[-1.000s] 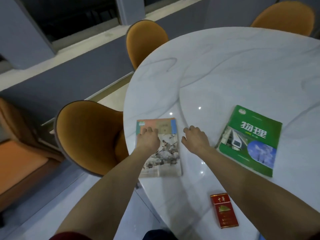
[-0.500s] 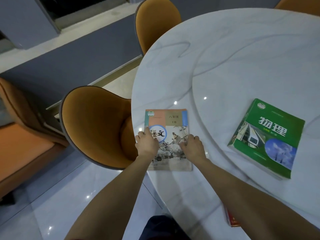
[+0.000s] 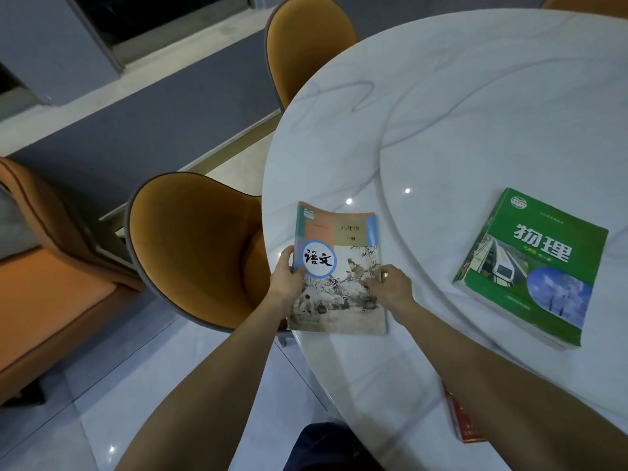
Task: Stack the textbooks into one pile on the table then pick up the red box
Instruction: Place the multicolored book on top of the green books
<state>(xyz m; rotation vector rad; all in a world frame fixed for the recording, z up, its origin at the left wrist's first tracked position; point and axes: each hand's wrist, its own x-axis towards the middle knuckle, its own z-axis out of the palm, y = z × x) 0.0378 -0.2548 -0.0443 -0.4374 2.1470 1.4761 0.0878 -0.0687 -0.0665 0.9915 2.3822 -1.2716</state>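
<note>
both hands grip one textbook, the pale chinese textbook (image 3: 339, 270), at the lower middle of the frame. the left hand (image 3: 284, 279) clasps its left edge, thumb on the cover beside the blue-ringed white circle with its black characters. the right hand (image 3: 390, 285) pinches the right edge, fingers curled onto the cover. the book's far end looks slightly raised and its near left corner overhangs the rim of the white marble table (image 3: 441, 113), though whether it is clear of the surface cannot be told.

to the right, well apart, the green physics textbook (image 3: 533, 266) lies flat on the table, its cover showing a white train and a patch of blue sky. at the lower right, the red box (image 3: 462, 423) sits near the table's edge, mostly hidden behind the right forearm.

left of the table stands an orange chair (image 3: 190, 246), and another orange chair (image 3: 306, 42) is at the upper middle.
</note>
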